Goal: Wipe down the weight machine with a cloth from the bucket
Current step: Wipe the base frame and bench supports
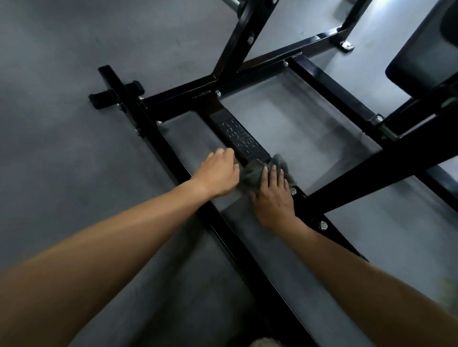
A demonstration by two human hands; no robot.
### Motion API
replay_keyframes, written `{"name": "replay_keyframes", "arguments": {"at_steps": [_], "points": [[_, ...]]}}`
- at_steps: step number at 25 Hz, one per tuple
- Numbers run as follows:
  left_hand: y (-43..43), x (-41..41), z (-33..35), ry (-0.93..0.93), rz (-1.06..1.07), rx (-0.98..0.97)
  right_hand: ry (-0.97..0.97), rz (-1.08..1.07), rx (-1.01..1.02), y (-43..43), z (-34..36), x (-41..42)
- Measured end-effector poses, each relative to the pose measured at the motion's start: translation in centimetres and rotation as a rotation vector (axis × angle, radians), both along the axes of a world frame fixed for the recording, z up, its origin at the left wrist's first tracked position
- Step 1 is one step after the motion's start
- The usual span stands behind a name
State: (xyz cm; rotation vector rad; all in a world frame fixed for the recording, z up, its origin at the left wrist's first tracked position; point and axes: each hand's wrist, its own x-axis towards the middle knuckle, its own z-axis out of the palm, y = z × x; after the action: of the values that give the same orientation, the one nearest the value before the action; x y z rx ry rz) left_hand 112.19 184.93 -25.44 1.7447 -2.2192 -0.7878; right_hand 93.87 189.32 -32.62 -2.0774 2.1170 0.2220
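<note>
The black steel frame of the weight machine [329,84] lies low across the grey floor, with a textured foot plate [239,137] on its middle bar. A crumpled grey cloth [255,173] sits on that bar just below the plate. My right hand [271,195] lies flat on the cloth, fingers straight, pressing it to the bar. My left hand [218,173] is beside it to the left, fingers curled at the cloth's edge; whether it grips the cloth I cannot tell. No bucket is in view.
A dark padded seat [421,57] juts in at the upper right above a thick slanted beam [386,171]. Bolts stick up along the frame [323,225]. Grey rubber floor [62,123] spreads to the left. A chrome bar end [231,3] shows at the top.
</note>
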Motion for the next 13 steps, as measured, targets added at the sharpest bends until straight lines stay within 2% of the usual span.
{"name": "replay_keyframes", "arguments": {"at_steps": [4, 10, 13], "points": [[0.2, 1.7, -1.4, -0.025, 0.044, 0.028, -0.065, -0.01, 0.035, -4.4, 1.1, 1.6], [0.3, 1.7, -2.3, -0.022, 0.0, 0.088, 0.113, 0.06, -0.059, 1.6, -0.3, -1.6], [0.3, 0.8, -2.2, -0.005, -0.009, 0.109, -0.004, -0.069, -0.021, -2.2, 0.6, -2.2]]}}
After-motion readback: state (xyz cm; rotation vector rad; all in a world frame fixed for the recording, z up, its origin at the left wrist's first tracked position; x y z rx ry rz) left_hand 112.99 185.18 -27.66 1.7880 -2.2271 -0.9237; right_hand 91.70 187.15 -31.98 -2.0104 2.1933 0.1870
